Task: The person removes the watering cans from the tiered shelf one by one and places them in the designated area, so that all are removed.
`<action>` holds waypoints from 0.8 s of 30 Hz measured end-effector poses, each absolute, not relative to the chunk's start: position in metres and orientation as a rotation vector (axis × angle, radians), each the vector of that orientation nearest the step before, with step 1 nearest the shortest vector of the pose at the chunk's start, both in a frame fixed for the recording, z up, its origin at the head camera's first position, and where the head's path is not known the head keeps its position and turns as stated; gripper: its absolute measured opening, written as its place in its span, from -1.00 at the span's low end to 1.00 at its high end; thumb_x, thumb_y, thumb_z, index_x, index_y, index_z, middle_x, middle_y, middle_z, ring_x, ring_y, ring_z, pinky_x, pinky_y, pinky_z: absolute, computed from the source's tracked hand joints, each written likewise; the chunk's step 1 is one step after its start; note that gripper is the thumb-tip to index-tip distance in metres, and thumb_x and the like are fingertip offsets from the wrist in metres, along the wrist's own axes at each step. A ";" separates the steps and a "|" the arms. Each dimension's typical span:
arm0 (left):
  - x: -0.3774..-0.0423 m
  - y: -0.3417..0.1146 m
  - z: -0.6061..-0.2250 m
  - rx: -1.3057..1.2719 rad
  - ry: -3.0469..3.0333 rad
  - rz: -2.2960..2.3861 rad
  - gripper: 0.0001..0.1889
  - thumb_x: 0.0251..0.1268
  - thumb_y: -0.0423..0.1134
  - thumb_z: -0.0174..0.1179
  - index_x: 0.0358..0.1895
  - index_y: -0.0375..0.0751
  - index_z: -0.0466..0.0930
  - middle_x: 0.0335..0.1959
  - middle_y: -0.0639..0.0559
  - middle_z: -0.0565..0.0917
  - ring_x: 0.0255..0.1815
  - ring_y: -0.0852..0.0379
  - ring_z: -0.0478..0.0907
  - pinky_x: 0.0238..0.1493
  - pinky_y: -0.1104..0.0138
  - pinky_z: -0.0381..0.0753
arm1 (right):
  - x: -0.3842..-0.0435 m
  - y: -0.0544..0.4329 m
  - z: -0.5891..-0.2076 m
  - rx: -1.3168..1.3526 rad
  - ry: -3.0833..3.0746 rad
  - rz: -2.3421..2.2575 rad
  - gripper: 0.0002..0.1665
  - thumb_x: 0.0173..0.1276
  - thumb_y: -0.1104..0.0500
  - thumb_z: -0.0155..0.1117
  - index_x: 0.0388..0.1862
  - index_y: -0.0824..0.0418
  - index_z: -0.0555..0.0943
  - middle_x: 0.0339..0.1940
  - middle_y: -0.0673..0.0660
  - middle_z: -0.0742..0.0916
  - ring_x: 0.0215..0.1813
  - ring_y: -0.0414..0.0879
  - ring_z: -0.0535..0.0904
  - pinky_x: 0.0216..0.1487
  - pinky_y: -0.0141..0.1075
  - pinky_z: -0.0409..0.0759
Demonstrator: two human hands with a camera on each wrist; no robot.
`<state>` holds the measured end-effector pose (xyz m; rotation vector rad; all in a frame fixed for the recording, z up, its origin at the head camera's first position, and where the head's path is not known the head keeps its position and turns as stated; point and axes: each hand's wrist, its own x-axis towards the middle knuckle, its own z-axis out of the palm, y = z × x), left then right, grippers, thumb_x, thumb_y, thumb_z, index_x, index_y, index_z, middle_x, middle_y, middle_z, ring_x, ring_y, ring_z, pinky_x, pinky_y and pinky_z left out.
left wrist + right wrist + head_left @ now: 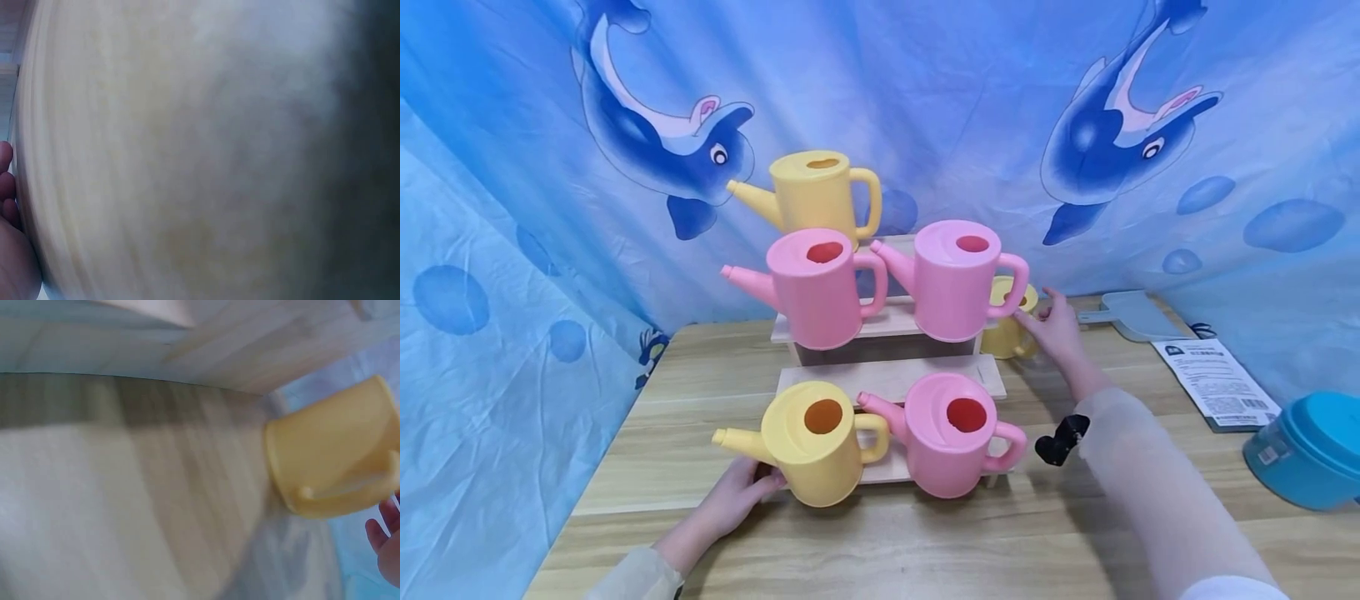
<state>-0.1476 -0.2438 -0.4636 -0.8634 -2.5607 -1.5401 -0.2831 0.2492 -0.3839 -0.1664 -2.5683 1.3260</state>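
Note:
On a tiered pale wooden stand (891, 379) sit toy watering cans. A yellow can (811, 454) and a pink can (951, 446) are on the lowest tier, two pink cans, left (820, 300) and right (955, 287), are higher up, and a yellow can (815, 196) is at the top. My left hand (737, 496) rests on the table by the stand's lower left corner, its fingers partly hidden under the yellow can's spout. My right hand (1056, 333) reaches beside the stand to another yellow can (337, 447) on the table, fingers spread near its handle (350, 500).
A light blue dustpan (1138, 315) lies at the table's back right, with a printed paper card (1217, 379) in front of it. A teal lidded container (1311, 450) stands at the right edge. Blue dolphin-print curtains (895, 100) enclose the table's back and sides.

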 end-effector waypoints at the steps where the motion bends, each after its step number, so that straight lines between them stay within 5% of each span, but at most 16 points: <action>1: -0.148 -0.244 -0.463 -0.870 -2.558 -1.539 -0.84 0.18 -0.45 0.13 -0.21 -0.20 0.43 -0.39 0.20 0.48 -0.36 0.30 0.43 -0.35 0.38 0.48 | -0.283 0.251 -0.377 -0.158 -2.572 1.301 0.02 0.28 -0.18 0.17 0.46 0.32 -0.04 0.11 0.46 0.41 0.07 0.27 0.39 -0.02 0.08 0.46; 14: -0.148 -0.245 -0.462 -0.831 -2.601 -1.506 -0.86 0.21 -0.39 0.16 -0.21 -0.18 0.43 -0.37 0.18 0.49 -0.31 0.29 0.44 -0.29 0.37 0.48 | -0.288 0.240 -0.247 -0.050 -2.575 1.387 0.04 0.24 -0.37 0.02 0.52 0.03 -0.15 0.33 0.32 0.30 0.29 0.21 0.25 0.22 0.12 0.27; 24: -0.149 -0.246 -0.464 -0.835 -2.603 -1.513 -0.83 0.21 -0.41 0.16 -0.17 -0.17 0.43 -0.35 0.19 0.48 -0.31 0.28 0.44 -0.30 0.36 0.49 | -0.292 0.203 -0.183 0.046 -2.659 1.317 -0.01 0.18 -0.42 0.04 0.50 -0.22 -0.09 0.39 0.15 0.32 0.28 0.10 0.34 0.20 0.05 0.35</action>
